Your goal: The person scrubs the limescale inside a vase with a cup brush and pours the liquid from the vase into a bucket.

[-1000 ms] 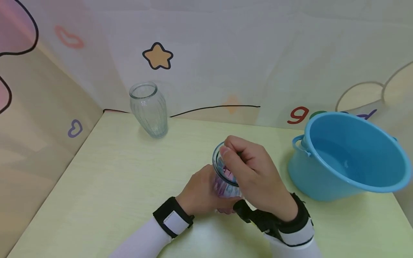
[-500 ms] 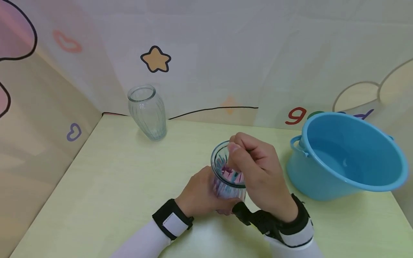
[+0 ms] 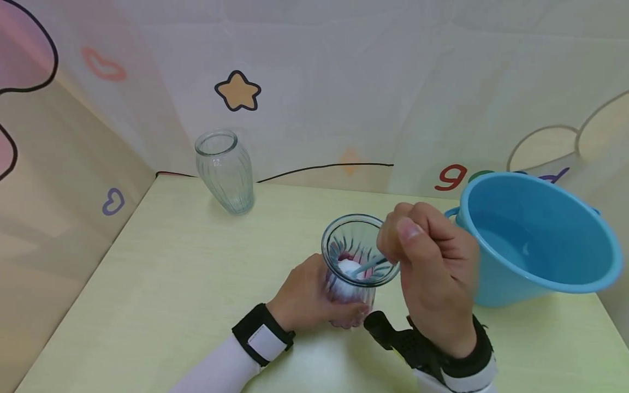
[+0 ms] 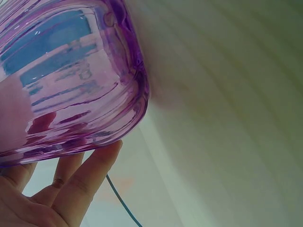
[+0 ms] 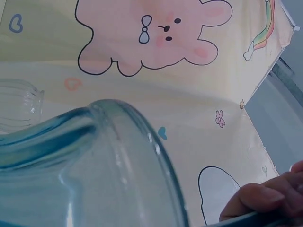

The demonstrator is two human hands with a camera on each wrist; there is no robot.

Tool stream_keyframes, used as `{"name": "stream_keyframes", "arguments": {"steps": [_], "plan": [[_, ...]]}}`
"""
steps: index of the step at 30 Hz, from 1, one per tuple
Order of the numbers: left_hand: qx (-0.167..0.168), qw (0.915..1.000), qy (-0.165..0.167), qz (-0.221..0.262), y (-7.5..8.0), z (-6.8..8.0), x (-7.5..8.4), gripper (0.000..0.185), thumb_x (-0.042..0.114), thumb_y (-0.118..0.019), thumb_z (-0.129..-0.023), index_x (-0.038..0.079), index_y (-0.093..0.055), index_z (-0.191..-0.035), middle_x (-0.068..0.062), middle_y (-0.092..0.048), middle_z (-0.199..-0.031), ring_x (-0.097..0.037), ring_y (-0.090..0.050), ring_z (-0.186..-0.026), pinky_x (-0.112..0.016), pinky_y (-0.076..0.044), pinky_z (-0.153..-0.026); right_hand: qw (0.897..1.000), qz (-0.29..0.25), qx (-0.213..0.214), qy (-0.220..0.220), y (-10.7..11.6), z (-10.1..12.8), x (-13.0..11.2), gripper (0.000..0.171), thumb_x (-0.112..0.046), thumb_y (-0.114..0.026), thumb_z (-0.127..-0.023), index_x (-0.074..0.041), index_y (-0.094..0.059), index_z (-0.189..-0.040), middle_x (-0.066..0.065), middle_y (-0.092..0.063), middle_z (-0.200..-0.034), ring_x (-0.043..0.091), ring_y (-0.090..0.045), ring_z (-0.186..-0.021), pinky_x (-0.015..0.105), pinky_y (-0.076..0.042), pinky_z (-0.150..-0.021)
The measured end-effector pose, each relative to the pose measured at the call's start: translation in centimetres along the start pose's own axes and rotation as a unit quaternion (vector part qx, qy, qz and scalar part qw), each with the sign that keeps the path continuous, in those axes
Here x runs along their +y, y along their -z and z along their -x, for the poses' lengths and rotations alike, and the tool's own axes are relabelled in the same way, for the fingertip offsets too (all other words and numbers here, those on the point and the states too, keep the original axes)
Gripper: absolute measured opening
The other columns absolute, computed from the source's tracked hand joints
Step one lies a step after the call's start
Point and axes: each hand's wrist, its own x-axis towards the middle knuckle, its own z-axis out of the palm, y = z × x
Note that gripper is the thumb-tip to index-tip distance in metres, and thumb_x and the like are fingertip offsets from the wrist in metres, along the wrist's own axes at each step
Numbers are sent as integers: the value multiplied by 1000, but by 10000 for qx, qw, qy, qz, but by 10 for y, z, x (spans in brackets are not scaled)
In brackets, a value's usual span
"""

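My left hand [image 3: 304,295] grips the side of a ribbed glass vase [image 3: 351,243], tinted teal at the flared mouth and purple lower down, which stands on the pale yellow table [image 3: 196,284]. In the left wrist view the vase's purple wall [image 4: 66,80] fills the frame, my fingers [image 4: 80,184] below it. My right hand [image 3: 434,273] hovers just right of the rim, curled round a thin pale handle [image 3: 369,265] that slants into the vase. A white rounded head [image 3: 348,267] sits at its lower end inside. The right wrist view shows the vase rim [image 5: 123,142] close up and a fingertip [image 5: 258,201].
A clear ribbed vase [image 3: 226,169] stands at the table's back left near the wall. A blue plastic bucket [image 3: 535,240] with handles stands on the right, close behind my right hand. Cartoon-printed cloth walls enclose the table at the back and left.
My right hand has moved off the vase mouth, up and to the right, drawing the handle with it. The white head now shows inside. The left hand and vase stayed put.
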Motion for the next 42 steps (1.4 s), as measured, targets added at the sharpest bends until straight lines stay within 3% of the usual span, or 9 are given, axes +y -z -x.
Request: {"name": "stream_keyframes", "arguments": {"steps": [7,15,23,30,35,42], "plan": [[-44,10000,-58,20,1,0,-1,66,58,-89,-73,40,-53,-126,20,-69,-110,-4,-66,-103,-33,-56,-94,9984,-130,219,499,-2,1,2,33,5,-44,-100,2,-40,-67,6,-38,-63,18,-43,-59,29,-33,-51],[-136,9998,-60,122,1,0,-1,64,57,-88,-75,42,-52,-126,20,-69,-111,-3,-67,-102,-33,-56,-96,9949,466,8,893,-8,2,6,34,3,-48,-98,1,-39,-65,6,-38,-63,16,-42,-59,25,-31,-50],[-169,9999,23,12,1,-1,-2,70,54,-88,-76,42,-48,-132,19,-65,-117,-4,-65,-106,-33,-56,-97,9878,1283,-493,727,-11,0,8,30,7,-44,-93,-4,-42,-65,3,-35,-62,10,-36,-55,19,-25,-45],[-179,9998,-30,29,2,0,-3,65,50,-89,-76,40,-51,-129,20,-69,-110,-3,-68,-101,-31,-56,-95,9845,1479,-707,627,-14,1,9,27,9,-43,-89,-6,-44,-67,2,-34,-62,9,-34,-53,18,-24,-43],[-110,9999,-50,-45,3,0,-3,68,46,-94,-70,38,-53,-124,19,-69,-105,-4,-68,-95,-28,-56,-88,9823,1538,-928,523,-20,-1,11,29,11,-43,-88,-7,-38,-66,2,-28,-62,8,-29,-52,19,-19,-44],[-1,9994,-256,-223,4,0,-3,65,42,-95,-67,35,-55,-118,17,-68,-103,-6,-66,-92,-27,-56,-82,9631,2324,-1346,-148,-22,-4,15,34,10,-48,-91,-9,-35,-66,2,-26,-60,5,-28,-54,22,-18,-45]]}}
